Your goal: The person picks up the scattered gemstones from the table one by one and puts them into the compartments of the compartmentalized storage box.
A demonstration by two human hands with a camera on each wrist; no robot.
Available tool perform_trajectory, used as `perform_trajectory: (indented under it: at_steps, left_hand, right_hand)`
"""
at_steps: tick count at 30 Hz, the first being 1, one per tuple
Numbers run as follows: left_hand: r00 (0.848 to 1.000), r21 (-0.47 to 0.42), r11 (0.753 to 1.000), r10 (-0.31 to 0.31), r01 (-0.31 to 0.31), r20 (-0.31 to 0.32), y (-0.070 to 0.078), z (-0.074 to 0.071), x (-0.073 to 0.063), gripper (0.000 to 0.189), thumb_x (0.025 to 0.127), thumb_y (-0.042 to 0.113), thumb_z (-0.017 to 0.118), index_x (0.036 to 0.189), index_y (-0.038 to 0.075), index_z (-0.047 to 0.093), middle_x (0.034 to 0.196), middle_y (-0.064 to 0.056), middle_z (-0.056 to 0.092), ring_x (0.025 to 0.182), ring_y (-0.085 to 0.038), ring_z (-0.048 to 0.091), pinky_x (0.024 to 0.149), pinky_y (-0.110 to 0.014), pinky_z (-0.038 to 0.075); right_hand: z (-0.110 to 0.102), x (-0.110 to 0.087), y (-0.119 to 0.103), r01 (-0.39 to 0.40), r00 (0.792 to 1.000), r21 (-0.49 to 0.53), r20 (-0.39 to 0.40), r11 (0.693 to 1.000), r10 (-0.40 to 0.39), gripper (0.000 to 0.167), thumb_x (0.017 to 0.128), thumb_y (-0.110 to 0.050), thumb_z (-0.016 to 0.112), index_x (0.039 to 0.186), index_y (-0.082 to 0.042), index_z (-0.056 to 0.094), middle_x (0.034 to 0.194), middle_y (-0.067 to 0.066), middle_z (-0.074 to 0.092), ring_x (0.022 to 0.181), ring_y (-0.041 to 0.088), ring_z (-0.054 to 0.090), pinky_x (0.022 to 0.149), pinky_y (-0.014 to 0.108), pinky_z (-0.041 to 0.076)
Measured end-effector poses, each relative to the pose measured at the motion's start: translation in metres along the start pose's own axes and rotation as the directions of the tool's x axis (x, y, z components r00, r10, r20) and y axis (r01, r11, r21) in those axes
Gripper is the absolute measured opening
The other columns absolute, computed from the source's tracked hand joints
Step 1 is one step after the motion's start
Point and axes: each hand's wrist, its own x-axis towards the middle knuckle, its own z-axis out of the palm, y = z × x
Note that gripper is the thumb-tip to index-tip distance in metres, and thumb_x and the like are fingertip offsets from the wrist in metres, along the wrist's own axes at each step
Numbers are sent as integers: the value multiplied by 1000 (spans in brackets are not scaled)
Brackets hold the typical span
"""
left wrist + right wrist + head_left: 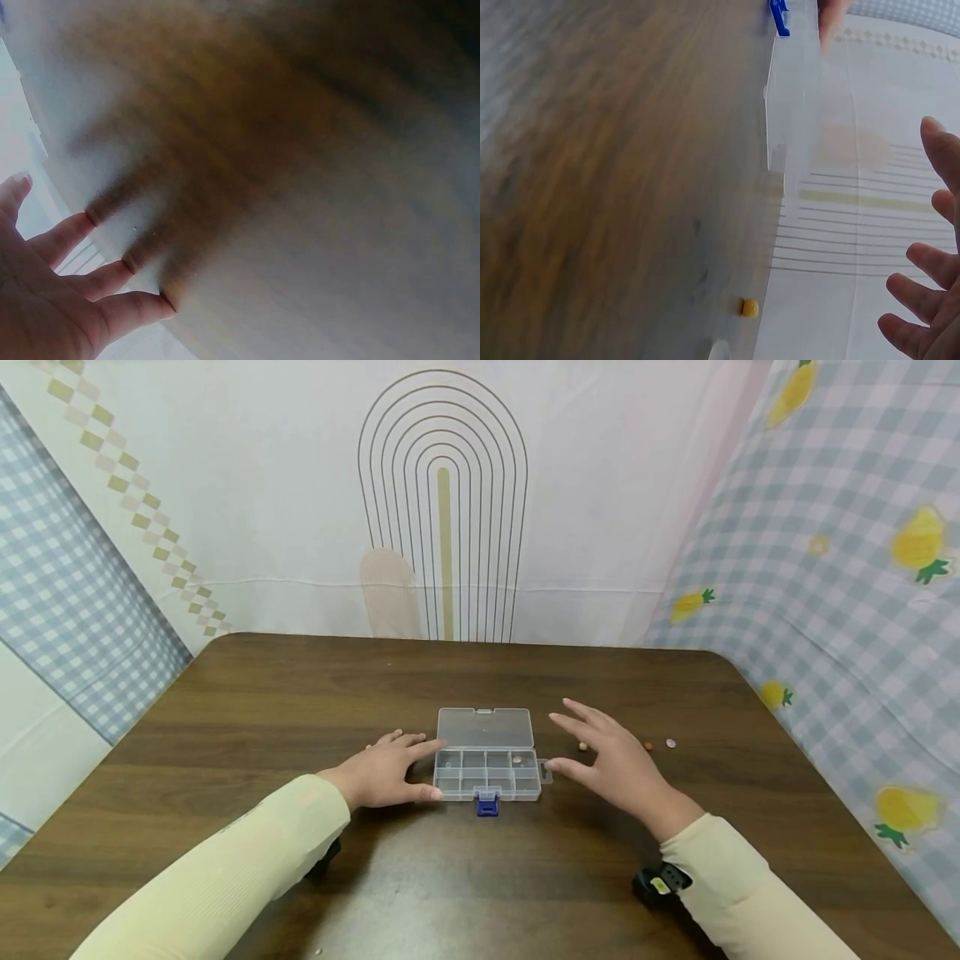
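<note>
A clear plastic compartment box [476,773] lies on the table with its lid [484,728] swung back and a blue latch [487,807] at its front. One small bead [517,760] sits in a back right compartment. My left hand [386,770] is spread at the box's left side, thumb and index finger at its edge; the left wrist view shows the other fingertips on the tabletop. Beyond the box's right end, my right hand [618,764] holds nothing, its fingers spread and lifted above the table.
A yellowish bead [750,307] lies near my right hand. Farther right are an orange-brown bead [648,746] and a pale one [671,743]. A tiny pale speck [318,952] lies near the front. Patterned cloth [615,502] hangs behind the brown table [300,693].
</note>
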Motion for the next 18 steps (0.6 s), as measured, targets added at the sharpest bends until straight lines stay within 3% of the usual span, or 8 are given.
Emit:
perform_trajectory:
  at_steps: [10, 13, 18]
  left_hand:
    - [1000, -2, 1000, -7, 7, 6, -1, 0, 1, 82, 84, 68, 57, 153, 33, 30, 156, -11, 29, 144, -45, 15, 103, -72, 21]
    - [1000, -2, 1000, -2, 2, 3, -2, 1, 1, 82, 84, 68, 57, 152, 32, 30, 156, -12, 29, 143, -46, 15, 102, -73, 21]
    - [1000, 0, 1000, -3, 3, 2, -2, 1, 1, 83, 83, 69, 56, 152, 32, 31, 156, -12, 29, 143, -46, 15, 102, -73, 21]
  right_hand:
    - [-9, -12, 16, -87, 996, 68, 17, 994, 86, 66, 86, -39, 72, 142, -13, 50, 152, 9, 38, 136, 37, 36, 100, 59, 37]
    - [-12, -16, 22, -108, 994, 82, 12, 991, 108, 65, 87, -40, 71, 142, -13, 50, 152, 10, 39, 130, 37, 45, 100, 67, 31]
    - [-16, -21, 31, -135, 990, 140, -17, 981, 139, 64, 87, -39, 71, 140, -11, 52, 148, 10, 44, 132, 36, 44, 101, 63, 33]
